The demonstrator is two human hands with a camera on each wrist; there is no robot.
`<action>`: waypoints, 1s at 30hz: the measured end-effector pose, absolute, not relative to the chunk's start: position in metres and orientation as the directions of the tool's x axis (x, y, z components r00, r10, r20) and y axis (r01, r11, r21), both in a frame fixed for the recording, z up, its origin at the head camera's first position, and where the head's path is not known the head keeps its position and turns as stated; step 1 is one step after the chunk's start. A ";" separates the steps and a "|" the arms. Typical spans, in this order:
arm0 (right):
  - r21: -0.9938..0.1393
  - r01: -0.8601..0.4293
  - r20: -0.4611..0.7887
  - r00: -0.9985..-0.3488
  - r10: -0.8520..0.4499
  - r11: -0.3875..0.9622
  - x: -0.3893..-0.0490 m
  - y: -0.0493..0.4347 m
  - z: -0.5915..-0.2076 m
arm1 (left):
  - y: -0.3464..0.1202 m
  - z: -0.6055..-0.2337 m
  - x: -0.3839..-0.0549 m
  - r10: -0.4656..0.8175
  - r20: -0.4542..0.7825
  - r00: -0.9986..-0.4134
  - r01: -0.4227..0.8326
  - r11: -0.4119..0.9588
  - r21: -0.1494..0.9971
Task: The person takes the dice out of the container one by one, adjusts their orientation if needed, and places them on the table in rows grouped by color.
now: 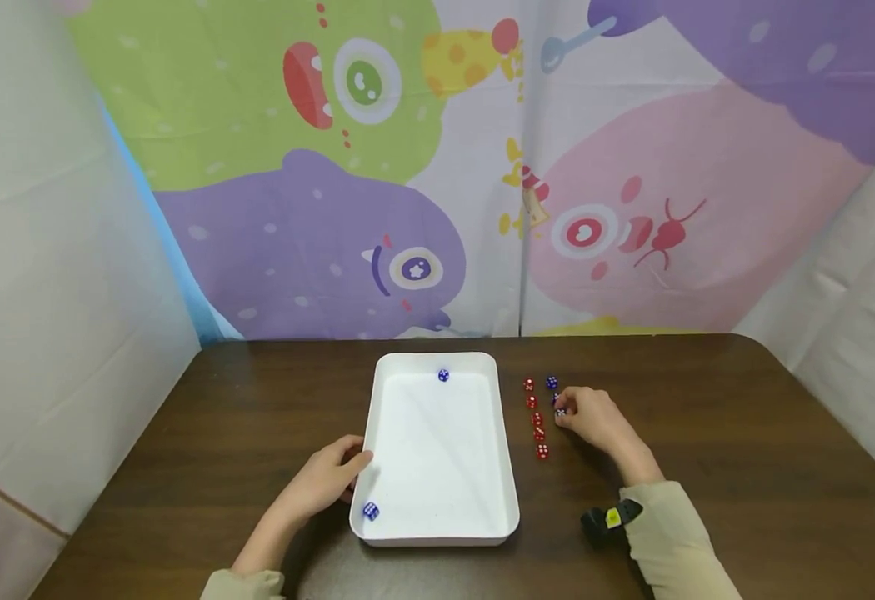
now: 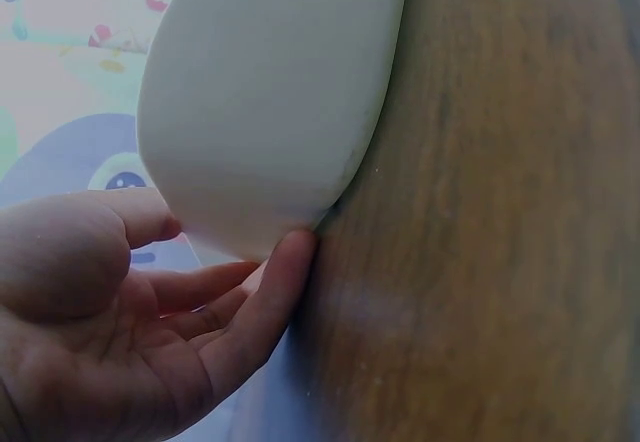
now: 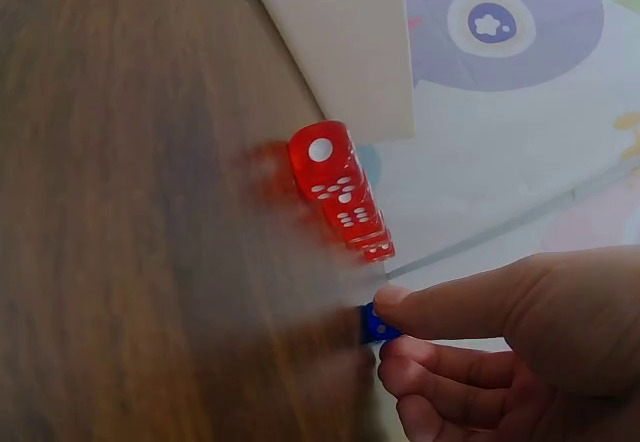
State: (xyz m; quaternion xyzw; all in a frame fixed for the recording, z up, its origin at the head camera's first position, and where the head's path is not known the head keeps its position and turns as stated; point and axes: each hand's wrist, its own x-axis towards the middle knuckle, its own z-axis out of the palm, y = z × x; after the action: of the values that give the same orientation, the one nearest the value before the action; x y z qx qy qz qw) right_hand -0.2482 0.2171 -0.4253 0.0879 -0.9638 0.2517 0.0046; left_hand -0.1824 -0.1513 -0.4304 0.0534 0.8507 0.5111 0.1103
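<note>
My left hand (image 1: 321, 479) grips the left side of a white tray (image 1: 437, 454), thumb at the rim and fingers against the outer wall in the left wrist view. Two blue dice lie in the tray: one blue die (image 1: 443, 376) near the far wall, another blue die (image 1: 371, 511) in the near left corner. Right of the tray, my right hand (image 1: 598, 421) pinches a blue die (image 3: 379, 324) between thumb and fingers, at the table. Just beyond it are another blue die (image 1: 555, 399), partly hidden by the fingers, and a farther blue die (image 1: 552, 382).
Several red dice (image 1: 537, 418) form a line on the brown table (image 1: 257, 400) between the tray and the blue dice. A black strap-like object with a yellow mark (image 1: 612, 518) is at the right wrist. A cartoon-printed cloth (image 1: 422, 208) hangs behind the table.
</note>
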 end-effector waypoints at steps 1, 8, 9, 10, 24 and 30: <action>-0.483 -0.168 0.050 -0.985 -0.164 0.860 -0.249 0.217 -0.425 | -0.152 -0.430 -0.183 0.201 -0.132 -0.971 -0.022 0.472 0.881; -0.467 -0.175 0.070 -0.985 -0.161 0.867 -0.250 0.216 -0.423 | -0.152 -0.428 -0.183 0.210 -0.133 -0.969 -0.024 0.452 0.892; -0.466 -0.176 0.070 -0.984 -0.162 0.867 -0.250 0.216 -0.422 | -0.152 -0.428 -0.183 0.208 -0.133 -0.969 -0.026 0.452 0.891; -0.465 -0.177 0.069 -0.984 -0.164 0.867 -0.249 0.216 -0.421 | -0.152 -0.427 -0.183 0.206 -0.134 -0.969 -0.026 0.455 0.890; -0.436 -0.270 0.209 -0.958 -0.195 0.859 -0.235 0.190 -0.402 | -0.151 -0.428 -0.179 0.232 -0.140 -0.962 -0.028 0.427 0.904; -0.539 -0.416 0.283 -0.909 -0.307 0.733 -0.221 0.160 -0.394 | -0.151 -0.429 -0.180 0.234 -0.134 -0.963 -0.027 0.409 0.912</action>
State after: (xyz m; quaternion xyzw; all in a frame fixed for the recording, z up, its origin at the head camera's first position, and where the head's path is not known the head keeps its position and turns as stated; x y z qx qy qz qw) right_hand -0.2210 0.1603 -0.3939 0.1951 -0.9267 0.3091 0.0874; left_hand -0.1799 -0.1512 -0.4286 0.0622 0.8306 0.5399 0.1210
